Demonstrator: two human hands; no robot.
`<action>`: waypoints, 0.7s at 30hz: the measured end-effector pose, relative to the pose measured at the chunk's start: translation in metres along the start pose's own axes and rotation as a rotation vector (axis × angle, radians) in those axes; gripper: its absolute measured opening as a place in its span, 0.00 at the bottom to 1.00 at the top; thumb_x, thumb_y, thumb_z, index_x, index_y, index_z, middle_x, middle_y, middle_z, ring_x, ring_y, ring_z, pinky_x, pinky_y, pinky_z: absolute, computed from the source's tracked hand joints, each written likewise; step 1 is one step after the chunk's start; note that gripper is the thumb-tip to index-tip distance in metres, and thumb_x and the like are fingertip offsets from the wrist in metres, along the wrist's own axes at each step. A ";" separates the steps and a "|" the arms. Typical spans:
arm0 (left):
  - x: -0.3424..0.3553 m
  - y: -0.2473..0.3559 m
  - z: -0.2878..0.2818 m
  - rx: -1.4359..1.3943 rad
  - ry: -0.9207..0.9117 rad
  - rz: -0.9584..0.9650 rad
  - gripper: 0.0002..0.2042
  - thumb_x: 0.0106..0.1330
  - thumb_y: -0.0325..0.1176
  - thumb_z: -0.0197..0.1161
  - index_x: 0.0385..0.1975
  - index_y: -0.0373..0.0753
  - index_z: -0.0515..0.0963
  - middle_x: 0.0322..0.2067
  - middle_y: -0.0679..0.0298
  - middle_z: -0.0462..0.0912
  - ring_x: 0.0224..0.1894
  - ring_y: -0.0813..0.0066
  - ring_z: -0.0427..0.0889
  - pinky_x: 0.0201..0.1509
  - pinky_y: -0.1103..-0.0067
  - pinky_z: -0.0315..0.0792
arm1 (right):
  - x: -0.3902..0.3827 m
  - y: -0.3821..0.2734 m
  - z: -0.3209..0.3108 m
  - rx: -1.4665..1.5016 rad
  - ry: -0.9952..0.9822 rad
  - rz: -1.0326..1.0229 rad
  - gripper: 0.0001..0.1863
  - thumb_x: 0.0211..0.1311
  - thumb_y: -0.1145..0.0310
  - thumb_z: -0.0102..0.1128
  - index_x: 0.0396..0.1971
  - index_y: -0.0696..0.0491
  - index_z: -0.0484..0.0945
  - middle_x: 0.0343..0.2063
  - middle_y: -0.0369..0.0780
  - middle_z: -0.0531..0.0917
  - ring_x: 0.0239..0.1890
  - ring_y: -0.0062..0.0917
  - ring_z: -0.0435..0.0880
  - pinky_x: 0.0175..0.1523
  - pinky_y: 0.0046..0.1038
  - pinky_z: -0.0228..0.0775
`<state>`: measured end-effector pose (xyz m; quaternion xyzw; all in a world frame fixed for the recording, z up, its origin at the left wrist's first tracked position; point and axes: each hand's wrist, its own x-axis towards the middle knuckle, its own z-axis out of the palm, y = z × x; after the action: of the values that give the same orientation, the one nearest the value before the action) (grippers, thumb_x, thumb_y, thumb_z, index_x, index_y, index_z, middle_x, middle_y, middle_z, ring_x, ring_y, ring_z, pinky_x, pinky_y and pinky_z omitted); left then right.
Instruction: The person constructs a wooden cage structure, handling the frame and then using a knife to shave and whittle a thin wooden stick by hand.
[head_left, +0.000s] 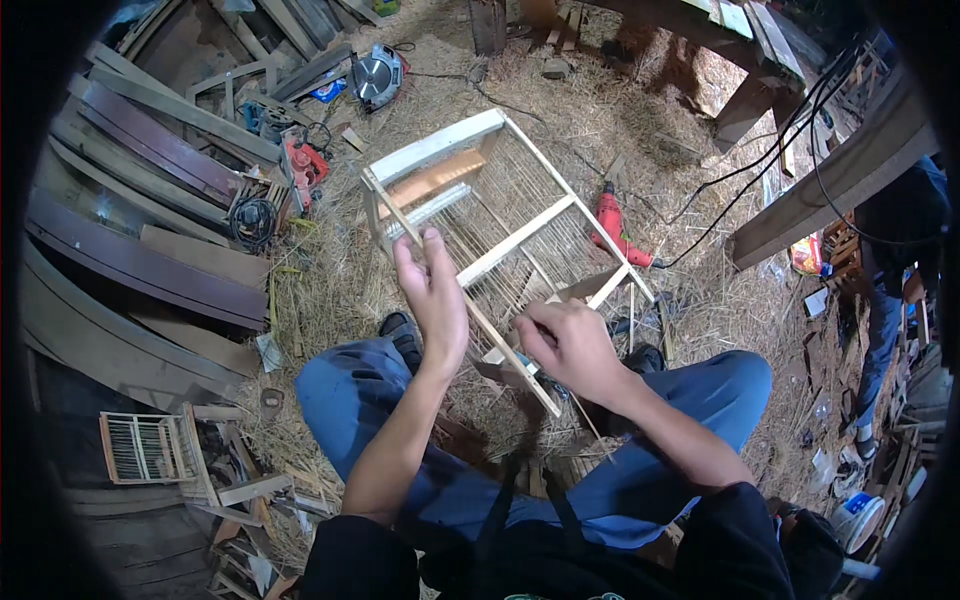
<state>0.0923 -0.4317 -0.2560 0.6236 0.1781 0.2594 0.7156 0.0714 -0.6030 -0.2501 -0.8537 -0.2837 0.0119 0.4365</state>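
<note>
A slatted wooden cage frame (520,238), with pale rails and rows of thin bars, stands tilted between my knees. My left hand (436,305) lies against its left rail, fingers stretched upward and a little apart. Over the near end of the bars is my right hand (572,345), its fingers curled into a pinch. Whatever those fingers hold, if anything, is too small to make out. An orange-brown wooden board (432,182) spans the inside of the frame's far end. A red corded drill (614,226) lies on the ground just right of the frame.
Straw covers the ground. A circular saw (377,78) and a red power tool (303,165) lie at far left, beside stacked planks (150,235). A smaller barred cage (145,447) sits at lower left. Black cables (760,165) hang by a wooden post (835,180); another person's leg (880,330) is at right.
</note>
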 end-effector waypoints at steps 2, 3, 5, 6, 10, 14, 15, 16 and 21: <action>-0.002 0.003 0.000 0.036 -0.028 0.013 0.14 0.78 0.40 0.51 0.49 0.35 0.69 0.21 0.77 0.62 0.22 0.91 0.57 0.23 0.83 0.52 | -0.002 0.003 -0.002 -0.025 0.017 -0.113 0.09 0.62 0.68 0.58 0.26 0.57 0.78 0.18 0.44 0.77 0.22 0.40 0.78 0.33 0.36 0.66; -0.003 0.005 0.000 0.055 -0.041 0.020 0.14 0.78 0.41 0.51 0.49 0.35 0.69 0.20 0.78 0.61 0.21 0.92 0.57 0.23 0.84 0.50 | -0.002 0.004 -0.002 -0.038 0.025 -0.170 0.09 0.62 0.68 0.58 0.26 0.57 0.78 0.19 0.44 0.78 0.23 0.40 0.78 0.34 0.36 0.66; -0.008 0.010 0.003 0.069 -0.073 0.011 0.10 0.77 0.39 0.52 0.43 0.38 0.70 0.19 0.79 0.60 0.20 0.92 0.55 0.22 0.85 0.48 | -0.002 0.001 -0.003 -0.002 0.003 -0.098 0.08 0.61 0.66 0.59 0.26 0.54 0.79 0.19 0.42 0.78 0.26 0.39 0.78 0.34 0.39 0.68; -0.010 0.010 0.004 0.076 -0.089 0.007 0.08 0.77 0.39 0.53 0.40 0.40 0.70 0.18 0.79 0.60 0.20 0.93 0.55 0.21 0.85 0.46 | -0.002 -0.001 0.000 0.071 -0.006 -0.015 0.08 0.61 0.66 0.59 0.26 0.54 0.79 0.19 0.42 0.77 0.26 0.39 0.78 0.34 0.40 0.67; -0.012 0.004 0.004 0.046 -0.090 -0.030 0.09 0.76 0.39 0.54 0.40 0.40 0.71 0.17 0.80 0.59 0.19 0.93 0.55 0.22 0.86 0.46 | -0.001 -0.007 0.007 0.152 -0.011 0.146 0.09 0.63 0.66 0.59 0.26 0.55 0.77 0.17 0.44 0.76 0.24 0.41 0.78 0.32 0.41 0.67; -0.009 0.002 0.002 0.045 -0.085 -0.027 0.10 0.76 0.39 0.54 0.43 0.38 0.71 0.18 0.79 0.59 0.19 0.93 0.55 0.21 0.85 0.47 | 0.002 -0.005 0.007 0.176 -0.006 0.121 0.09 0.63 0.66 0.59 0.26 0.55 0.77 0.18 0.43 0.76 0.27 0.40 0.78 0.36 0.39 0.67; -0.007 0.002 0.000 0.066 -0.080 -0.034 0.11 0.77 0.40 0.52 0.45 0.37 0.70 0.18 0.79 0.59 0.20 0.93 0.55 0.21 0.84 0.48 | 0.000 -0.005 0.005 0.121 -0.022 0.062 0.08 0.62 0.67 0.59 0.27 0.55 0.78 0.20 0.43 0.77 0.29 0.38 0.78 0.39 0.37 0.66; -0.003 0.003 -0.003 0.090 -0.073 -0.035 0.13 0.77 0.40 0.51 0.47 0.36 0.69 0.18 0.79 0.59 0.20 0.92 0.55 0.21 0.84 0.48 | -0.002 -0.007 0.002 0.070 -0.037 -0.002 0.07 0.62 0.69 0.60 0.28 0.56 0.78 0.23 0.42 0.78 0.32 0.37 0.77 0.42 0.36 0.65; 0.010 -0.004 -0.018 0.058 0.020 -0.007 0.13 0.78 0.40 0.51 0.48 0.35 0.69 0.17 0.77 0.59 0.18 0.90 0.56 0.20 0.83 0.49 | -0.014 -0.016 -0.009 -0.199 0.085 -0.133 0.04 0.57 0.67 0.63 0.29 0.51 0.80 0.38 0.38 0.75 0.46 0.35 0.71 0.55 0.39 0.54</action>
<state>0.0905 -0.4120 -0.2617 0.6407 0.1950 0.2578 0.6965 0.0543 -0.6093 -0.2356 -0.8719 -0.3206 -0.0812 0.3610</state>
